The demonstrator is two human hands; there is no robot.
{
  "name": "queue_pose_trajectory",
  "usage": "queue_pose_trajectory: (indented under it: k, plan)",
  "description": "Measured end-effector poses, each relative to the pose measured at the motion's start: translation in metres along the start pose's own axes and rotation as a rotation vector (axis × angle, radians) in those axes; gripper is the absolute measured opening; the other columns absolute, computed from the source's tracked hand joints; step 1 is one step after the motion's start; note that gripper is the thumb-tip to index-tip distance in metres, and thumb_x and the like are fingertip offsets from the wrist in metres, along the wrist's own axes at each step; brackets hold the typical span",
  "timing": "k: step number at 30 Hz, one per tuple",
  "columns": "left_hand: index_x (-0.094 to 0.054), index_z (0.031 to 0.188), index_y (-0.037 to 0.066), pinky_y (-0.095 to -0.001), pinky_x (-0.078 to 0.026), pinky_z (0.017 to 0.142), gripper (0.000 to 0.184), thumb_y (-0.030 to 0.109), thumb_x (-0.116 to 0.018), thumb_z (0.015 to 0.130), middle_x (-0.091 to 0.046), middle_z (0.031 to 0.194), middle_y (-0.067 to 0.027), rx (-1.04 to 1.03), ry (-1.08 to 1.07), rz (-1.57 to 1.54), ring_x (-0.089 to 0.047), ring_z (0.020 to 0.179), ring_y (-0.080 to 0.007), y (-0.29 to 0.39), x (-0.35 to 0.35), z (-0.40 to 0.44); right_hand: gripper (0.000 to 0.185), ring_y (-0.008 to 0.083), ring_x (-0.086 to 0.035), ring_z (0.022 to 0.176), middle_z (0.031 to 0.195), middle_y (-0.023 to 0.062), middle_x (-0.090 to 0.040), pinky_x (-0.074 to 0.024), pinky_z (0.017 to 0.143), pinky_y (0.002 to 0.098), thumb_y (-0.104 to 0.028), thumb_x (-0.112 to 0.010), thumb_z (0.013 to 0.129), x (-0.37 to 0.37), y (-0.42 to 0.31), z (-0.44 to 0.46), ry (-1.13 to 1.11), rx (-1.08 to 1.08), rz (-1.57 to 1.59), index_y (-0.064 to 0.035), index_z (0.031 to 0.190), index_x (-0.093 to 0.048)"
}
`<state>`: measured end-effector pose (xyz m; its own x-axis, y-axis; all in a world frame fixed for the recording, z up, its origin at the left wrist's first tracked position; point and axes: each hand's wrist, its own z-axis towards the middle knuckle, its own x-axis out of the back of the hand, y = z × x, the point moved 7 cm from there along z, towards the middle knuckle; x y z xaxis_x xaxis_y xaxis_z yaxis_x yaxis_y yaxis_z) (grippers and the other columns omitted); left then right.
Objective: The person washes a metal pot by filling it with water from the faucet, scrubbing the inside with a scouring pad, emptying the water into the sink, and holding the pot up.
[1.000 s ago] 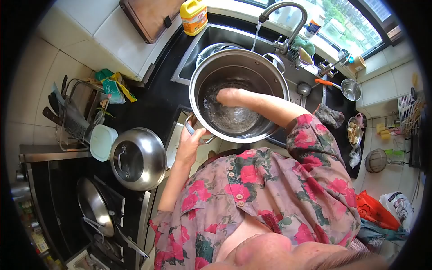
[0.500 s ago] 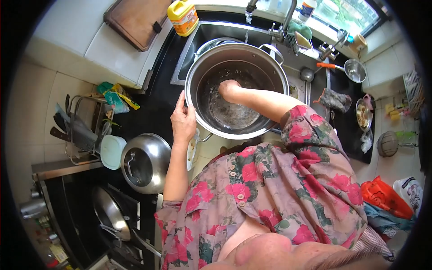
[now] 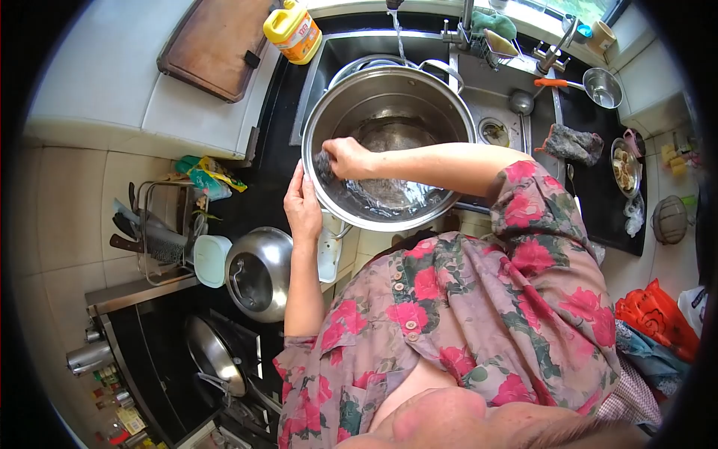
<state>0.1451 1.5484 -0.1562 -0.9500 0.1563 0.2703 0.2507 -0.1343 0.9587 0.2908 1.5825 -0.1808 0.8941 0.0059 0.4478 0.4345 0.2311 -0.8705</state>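
Observation:
A large steel stockpot is tilted toward me at the sink's front edge, with some water in its bottom. My left hand grips its left rim, fingers along the outside wall. Inside the pot, my right hand is closed on a dark, fuzzy scrubbing pad, pressed to the left inner wall. The fingers partly cover the pad. Behind the pot, water runs from the tap into the sink.
A yellow detergent jug stands left of the sink, by a leaning cutting board. A steel lid, a pale green container and a knife rack are at left. A grey cloth and saucepan lie right.
My right hand has moved from the pot's middle to its left inner wall, and the pad now shows. My left hand stays on the rim. The view has shifted slightly.

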Motion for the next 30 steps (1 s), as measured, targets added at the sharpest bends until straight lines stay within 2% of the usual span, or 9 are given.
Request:
queue_pose_trajectory:
  k: [3, 9, 13, 17, 19, 22, 24, 27, 30]
  plan:
    - [-0.050, 0.132, -0.003, -0.0260, -0.046, 0.090, 0.037, 0.014, -0.044, 0.100, -0.061, 0.121, -0.0112, -0.009, 0.007, -0.063, -0.058, 0.105, -0.0138, -0.007, -0.001, 0.001, 0.023, 0.0375, -0.066, 0.088, 0.084, 0.0212, -0.067, -0.0519, 0.075, 0.0438, 0.001, -0.059, 0.068, -0.018, -0.014, -0.021, -0.428, -0.044, -0.037, 0.0002, 0.091, -0.065]
    - [-0.049, 0.132, -0.003, -0.0233, -0.048, 0.083, 0.036, 0.012, -0.047, 0.099, -0.063, 0.114, -0.0093, 0.116, 0.020, -0.160, -0.059, 0.096, -0.0099, -0.006, -0.005, -0.005, 0.022, 0.0267, -0.070, 0.084, 0.088, 0.0137, -0.071, -0.0553, 0.064, 0.0398, -0.006, -0.066, 0.067, -0.056, 0.015, -0.049, -0.912, 0.365, -0.932, -0.0034, 0.089, -0.072]
    - [-0.051, 0.131, -0.002, -0.0226, -0.049, 0.072, 0.035, 0.010, -0.049, 0.097, -0.066, 0.099, -0.0059, 0.119, 0.035, -0.148, -0.060, 0.079, -0.0071, -0.003, -0.003, -0.007, 0.018, 0.0234, -0.070, 0.084, 0.092, 0.0092, -0.072, -0.0568, 0.063, 0.0351, -0.015, -0.066, 0.076, -0.025, 0.065, -0.005, -0.706, 0.136, -1.243, -0.0083, 0.091, -0.073]
    - [-0.055, 0.128, 0.000, -0.0245, -0.049, 0.067, 0.035, 0.012, -0.053, 0.095, -0.069, 0.088, -0.0084, 0.038, 0.099, 0.007, -0.061, 0.071, -0.0084, 0.009, -0.005, -0.012, 0.022, 0.0263, -0.067, 0.077, 0.083, 0.0128, -0.063, -0.0554, 0.070, 0.0353, -0.014, -0.051, 0.083, -0.039, 0.087, -0.061, -0.534, 0.765, -0.962, -0.0027, 0.099, -0.060]
    - [-0.057, 0.125, 0.001, -0.0261, -0.049, 0.070, 0.034, 0.014, -0.056, 0.094, -0.066, 0.092, -0.0064, 0.055, 0.119, 0.081, -0.059, 0.072, -0.0100, 0.008, -0.002, -0.011, 0.025, 0.0288, -0.065, 0.084, 0.088, 0.0154, -0.062, -0.0528, 0.078, 0.0394, -0.012, -0.048, 0.085, -0.061, 0.070, -0.071, -0.938, 0.445, -0.829, 0.0000, 0.105, -0.055]
    - [-0.058, 0.125, 0.003, -0.0268, -0.049, 0.068, 0.035, 0.014, -0.058, 0.092, -0.063, 0.095, -0.0077, -0.140, 0.149, 0.275, -0.060, 0.069, -0.0116, 0.015, 0.003, -0.011, 0.026, 0.0296, -0.068, 0.078, 0.078, 0.0152, -0.066, -0.0540, 0.066, 0.0412, -0.016, -0.055, 0.082, -0.041, 0.063, -0.040, -0.591, 0.610, -0.839, 0.0003, 0.102, -0.057]
    - [-0.060, 0.121, 0.006, -0.0323, -0.051, 0.069, 0.034, 0.013, -0.059, 0.088, -0.060, 0.097, -0.0112, -0.040, 0.135, 0.216, -0.062, 0.074, -0.0211, 0.021, 0.004, -0.013, 0.029, 0.0285, -0.068, 0.075, 0.079, 0.0129, -0.067, -0.0541, 0.062, 0.0377, -0.020, -0.062, 0.082, -0.028, 0.054, -0.012, -0.570, 0.374, -1.020, -0.0013, 0.103, -0.054]
    - [-0.059, 0.122, 0.006, -0.0322, -0.050, 0.068, 0.035, 0.013, -0.059, 0.088, -0.060, 0.096, -0.0112, -0.093, 0.152, 0.202, -0.061, 0.072, -0.0202, 0.019, 0.004, -0.012, 0.029, 0.0267, -0.069, 0.081, 0.087, 0.0135, -0.069, -0.0548, 0.067, 0.0358, -0.020, -0.064, 0.083, -0.001, 0.057, -0.001, -0.418, 0.133, -1.142, -0.0031, 0.106, -0.059]
    - [-0.059, 0.122, 0.007, -0.0326, -0.050, 0.068, 0.034, 0.012, -0.058, 0.088, -0.060, 0.095, -0.0113, -0.041, 0.120, 0.184, -0.061, 0.072, -0.0202, 0.015, 0.003, -0.012, 0.020, 0.0267, -0.069, 0.086, 0.092, 0.0131, -0.070, -0.0557, 0.073, 0.0361, -0.012, -0.058, 0.082, -0.019, 0.074, -0.022, -0.701, 0.230, -1.219, -0.0026, 0.096, -0.069]
